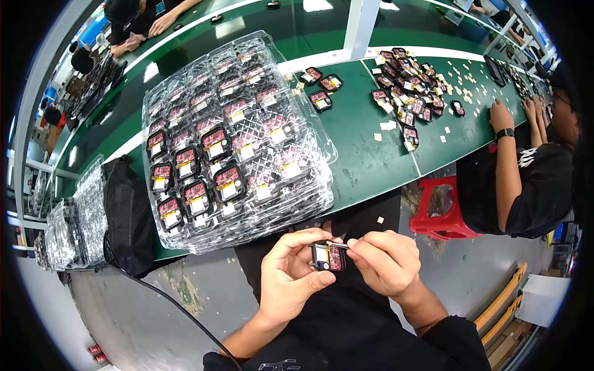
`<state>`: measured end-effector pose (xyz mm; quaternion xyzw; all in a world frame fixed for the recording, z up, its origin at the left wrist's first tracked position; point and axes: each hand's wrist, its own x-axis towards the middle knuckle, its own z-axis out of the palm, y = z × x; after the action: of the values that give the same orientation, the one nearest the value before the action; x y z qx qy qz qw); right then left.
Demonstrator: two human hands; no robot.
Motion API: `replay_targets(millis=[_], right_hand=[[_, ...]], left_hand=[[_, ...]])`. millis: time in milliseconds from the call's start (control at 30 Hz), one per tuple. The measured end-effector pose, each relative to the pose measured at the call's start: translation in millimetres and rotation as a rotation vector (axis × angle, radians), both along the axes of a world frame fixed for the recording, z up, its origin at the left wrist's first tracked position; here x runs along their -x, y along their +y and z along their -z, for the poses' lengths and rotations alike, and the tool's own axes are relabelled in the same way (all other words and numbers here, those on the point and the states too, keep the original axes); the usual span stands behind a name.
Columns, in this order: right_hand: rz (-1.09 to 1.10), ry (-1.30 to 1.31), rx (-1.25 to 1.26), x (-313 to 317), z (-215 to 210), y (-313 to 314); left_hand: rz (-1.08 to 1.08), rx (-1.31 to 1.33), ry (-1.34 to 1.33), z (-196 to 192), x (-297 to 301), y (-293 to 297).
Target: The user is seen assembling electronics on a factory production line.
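In front of my body, my left hand (pixel 286 275) is closed around a small black-cased circuit module (pixel 328 258), thumb and fingers gripping its edges. Its inner side faces up, with a red circuit board, a white rectangle and yellow tape. My right hand (pixel 388 263) pinches a thin silver tool (pixel 337 245), whose tip lies along the module's upper edge. Whether the tip touches a part inside is too small to tell. Beyond my hands, a stack of clear plastic trays (pixel 318 157) carries several similar modules (pixel 229 182) in its pockets.
Loose modules (pixel 405 83) are heaped on the green table (pixel 359 161), with small pale squares (pixel 467 80) scattered beside them. A black mesh bag (pixel 129 210) and cable (pixel 179 303) are left of the trays. At right, a co-worker (pixel 532 185) sits beside a red stool (pixel 436 210).
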<state>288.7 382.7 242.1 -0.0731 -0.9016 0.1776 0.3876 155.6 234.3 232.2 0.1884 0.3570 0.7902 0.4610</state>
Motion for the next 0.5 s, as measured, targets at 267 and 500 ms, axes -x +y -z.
replay_targets(millis=[267, 500], right_hand=[[-0.007, -0.067, 0.301, 2.8, -7.0, -1.4], [-0.010, -0.044, 0.234, 4.3, -3.2, -3.4]], left_hand=[[-0.031, -0.010, 0.034, 1.4, -1.3, 0.4], [-0.033, 0.024, 0.025, 2.3, -0.3, -0.4]])
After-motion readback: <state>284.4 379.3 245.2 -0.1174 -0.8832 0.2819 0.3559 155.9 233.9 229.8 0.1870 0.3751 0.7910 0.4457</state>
